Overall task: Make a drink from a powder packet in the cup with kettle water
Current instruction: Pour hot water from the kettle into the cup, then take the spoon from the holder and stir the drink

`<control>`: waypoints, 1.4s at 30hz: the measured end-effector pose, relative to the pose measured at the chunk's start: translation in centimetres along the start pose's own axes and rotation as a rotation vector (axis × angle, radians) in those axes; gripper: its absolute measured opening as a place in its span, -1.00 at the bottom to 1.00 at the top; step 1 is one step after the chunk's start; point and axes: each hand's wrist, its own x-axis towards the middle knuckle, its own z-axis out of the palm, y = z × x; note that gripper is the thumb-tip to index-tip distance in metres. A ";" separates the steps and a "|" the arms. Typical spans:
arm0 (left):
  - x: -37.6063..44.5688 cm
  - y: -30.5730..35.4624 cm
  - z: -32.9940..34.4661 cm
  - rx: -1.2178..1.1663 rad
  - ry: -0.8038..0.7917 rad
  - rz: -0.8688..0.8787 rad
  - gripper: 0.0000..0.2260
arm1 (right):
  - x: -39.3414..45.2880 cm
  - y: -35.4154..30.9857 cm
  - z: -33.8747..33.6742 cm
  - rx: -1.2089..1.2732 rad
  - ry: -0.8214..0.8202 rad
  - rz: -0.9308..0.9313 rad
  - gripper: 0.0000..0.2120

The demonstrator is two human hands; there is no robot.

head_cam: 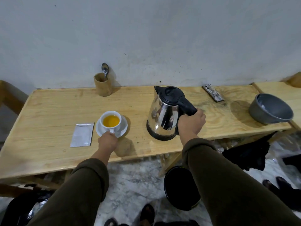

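A white cup (pixel 104 126) holding orange-yellow liquid stands on a white saucer (pixel 123 128) on the wooden table (pixel 53 110). My left hand (pixel 107 141) pinches the cup's handle at its near side. A silver packet (pixel 82 134) lies flat just left of the saucer. To the right stands a steel kettle (pixel 162 115) with a black lid, upright on the table. My right hand (pixel 191 122) is wrapped around its black handle. A spoon (pixel 105 69) stands in a wooden holder (pixel 103 85) at the back by the wall.
A grey bowl (pixel 270 108) sits tilted at the table's right end, and a phone (pixel 213 95) lies near the wall. A black bucket (pixel 180 187) stands on the floor under the table's front edge. Dark cloth hangs at the right.
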 end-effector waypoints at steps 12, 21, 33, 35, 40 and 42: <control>-0.3 -1.4 -2.8 -0.105 -0.092 0.060 -0.64 | -7.5 -4.0 2.4 -0.090 0.066 -0.214 -0.54; 0.0 -1.8 -3.9 -0.325 -0.108 0.000 -0.53 | -10.1 -8.5 9.2 -0.207 -0.420 -0.339 -0.72; 5.3 -3.4 -4.8 -0.111 -0.135 -0.066 -0.65 | -3.9 -16.5 22.9 -0.339 -0.775 -0.490 -0.75; 5.9 -3.4 -4.8 -0.137 -0.182 -0.068 -0.66 | -2.8 -17.7 25.2 -0.331 -0.829 -0.463 -0.74; 5.8 -3.7 -4.9 -0.286 -0.274 -0.082 -0.48 | -0.8 -18.5 30.0 -0.097 -0.854 -0.262 -0.52; 5.8 -3.9 -4.8 -0.337 -0.293 -0.105 -0.40 | -0.2 -18.3 30.8 -0.048 -0.845 -0.226 -0.46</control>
